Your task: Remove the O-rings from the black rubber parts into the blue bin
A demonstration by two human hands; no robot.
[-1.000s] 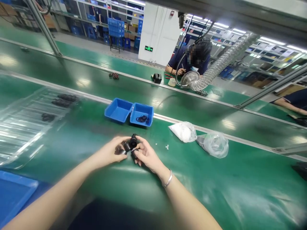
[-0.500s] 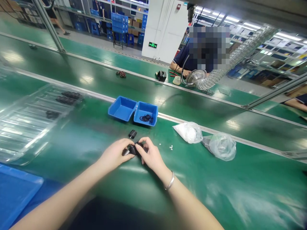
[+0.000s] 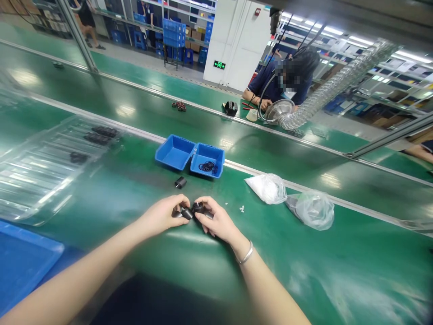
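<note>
My left hand (image 3: 168,211) is closed around a small black cylindrical part (image 3: 187,213); another dark piece shows under its fingers. Close beside it, my right hand (image 3: 216,218) grips a second black part (image 3: 198,207) with a light pin at its top. Both parts are just above the green table surface, and whether they touch is hard to see. A loose black cylinder (image 3: 180,182) with a pale pin lies beyond my left hand. To the right of my right hand are several tiny white pieces (image 3: 241,209).
Behind the hands stand two blue bins; the left bin (image 3: 173,153) is bare inside, and the right bin (image 3: 220,164) contains black rings. Plastic bags (image 3: 267,188) lie at right, a clear ribbed tray (image 3: 40,180) with dark parts at left. A co-worker (image 3: 270,85) sits across.
My hands have drawn slightly apart, so the two black parts now show more separately. The loose black cylinder has shifted left and lies tilted differently. The view has moved a little.
</note>
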